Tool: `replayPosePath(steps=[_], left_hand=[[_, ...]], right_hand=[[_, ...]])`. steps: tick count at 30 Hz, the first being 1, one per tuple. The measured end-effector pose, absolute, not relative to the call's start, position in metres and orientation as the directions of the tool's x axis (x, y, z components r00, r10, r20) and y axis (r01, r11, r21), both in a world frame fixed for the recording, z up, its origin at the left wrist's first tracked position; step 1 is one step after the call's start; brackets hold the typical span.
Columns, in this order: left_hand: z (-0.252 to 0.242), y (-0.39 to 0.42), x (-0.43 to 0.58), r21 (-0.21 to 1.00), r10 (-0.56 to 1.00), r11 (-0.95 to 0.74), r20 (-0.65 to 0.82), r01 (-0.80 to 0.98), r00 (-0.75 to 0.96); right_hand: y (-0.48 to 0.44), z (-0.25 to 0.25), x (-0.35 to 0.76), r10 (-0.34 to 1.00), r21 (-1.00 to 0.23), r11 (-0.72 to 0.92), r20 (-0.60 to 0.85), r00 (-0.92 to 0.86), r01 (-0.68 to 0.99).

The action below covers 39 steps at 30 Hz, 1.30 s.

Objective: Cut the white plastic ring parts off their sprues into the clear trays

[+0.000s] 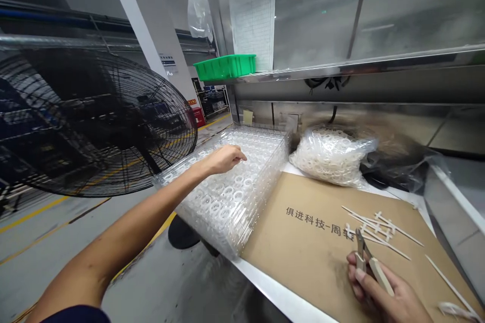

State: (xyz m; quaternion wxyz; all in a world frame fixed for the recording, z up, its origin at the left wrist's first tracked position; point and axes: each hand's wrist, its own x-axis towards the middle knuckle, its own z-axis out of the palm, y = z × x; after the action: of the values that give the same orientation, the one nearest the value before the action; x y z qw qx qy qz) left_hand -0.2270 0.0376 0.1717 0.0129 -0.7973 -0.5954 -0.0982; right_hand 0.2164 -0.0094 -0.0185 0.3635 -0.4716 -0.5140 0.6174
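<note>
My left hand (225,159) reaches out over a stack of clear plastic trays (227,202) filled with rows of white plastic rings. Its fingers are loosely curled, and nothing shows in them. My right hand (379,290) grips small cutting pliers (369,262) with beige handles, low over a brown cardboard sheet (303,242) printed with black Chinese characters. Close to the pliers' jaws, several white plastic runners with branching stubs (379,227) lie on the cardboard.
A clear bag of white rings (331,159) sits behind the cardboard, next to a dark bag (394,169). A large black standing fan (91,121) fills the left side. A green plastic crate (225,66) rests on a steel shelf (322,73) overhead.
</note>
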Motion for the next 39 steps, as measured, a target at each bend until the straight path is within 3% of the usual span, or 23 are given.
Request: replayPosePath(steps=[5,8,10,12,13,16,19,22,25,29,34,39], left_hand=[[0.188,0.036,-0.216,0.020,0.958,-0.255,0.141,0.967,0.250],[0.202,0.037,-0.200,-0.066,0.939,-0.297,0.164,0.953,0.304],[0.208,0.044,-0.181,-0.110,0.903,-0.376,0.179,0.920,0.390],[0.211,0.058,-0.150,-0.147,0.837,-0.494,0.188,0.857,0.514],[0.210,0.067,-0.130,-0.158,0.792,-0.557,0.192,0.815,0.579],[0.196,0.083,-0.050,-0.123,0.666,-0.719,0.160,0.684,0.729],[0.168,0.078,0.045,-0.067,0.584,-0.810,0.014,0.583,0.812],[0.129,0.064,0.125,-0.029,0.545,-0.836,-0.151,0.547,0.825],[0.092,0.057,0.171,0.027,0.577,-0.804,-0.205,0.594,0.791],[0.068,0.057,0.181,0.128,0.575,-0.786,-0.208,0.605,0.791],[0.085,0.057,0.143,0.263,0.635,-0.722,-0.115,0.640,0.764],[0.076,0.043,0.059,0.300,0.837,-0.530,0.037,0.793,0.545]], right_hand=[[-0.011,-0.019,0.216,0.930,-0.984,-0.076,-0.127,-0.345,0.159],[-0.019,-0.013,0.213,0.916,-0.953,0.150,0.035,-0.399,0.263],[-0.027,-0.007,0.211,0.837,-0.849,0.420,0.226,-0.499,0.321],[-0.033,-0.002,0.209,0.612,-0.586,0.744,0.406,-0.678,0.321],[-0.035,-0.001,0.209,0.546,-0.525,0.798,0.420,-0.725,0.297],[-0.033,-0.002,0.210,0.466,-0.432,0.853,0.374,-0.802,0.294],[-0.031,-0.002,0.213,0.446,-0.375,0.871,0.333,-0.831,0.317],[-0.031,0.001,0.216,0.439,-0.336,0.881,0.310,-0.844,0.335],[-0.030,0.004,0.218,0.439,-0.309,0.885,0.299,-0.848,0.349],[-0.029,0.007,0.219,0.437,-0.287,0.888,0.288,-0.852,0.359],[-0.032,0.008,0.219,0.425,-0.271,0.895,0.279,-0.861,0.354],[-0.034,0.010,0.220,0.418,-0.262,0.899,0.277,-0.865,0.351]])
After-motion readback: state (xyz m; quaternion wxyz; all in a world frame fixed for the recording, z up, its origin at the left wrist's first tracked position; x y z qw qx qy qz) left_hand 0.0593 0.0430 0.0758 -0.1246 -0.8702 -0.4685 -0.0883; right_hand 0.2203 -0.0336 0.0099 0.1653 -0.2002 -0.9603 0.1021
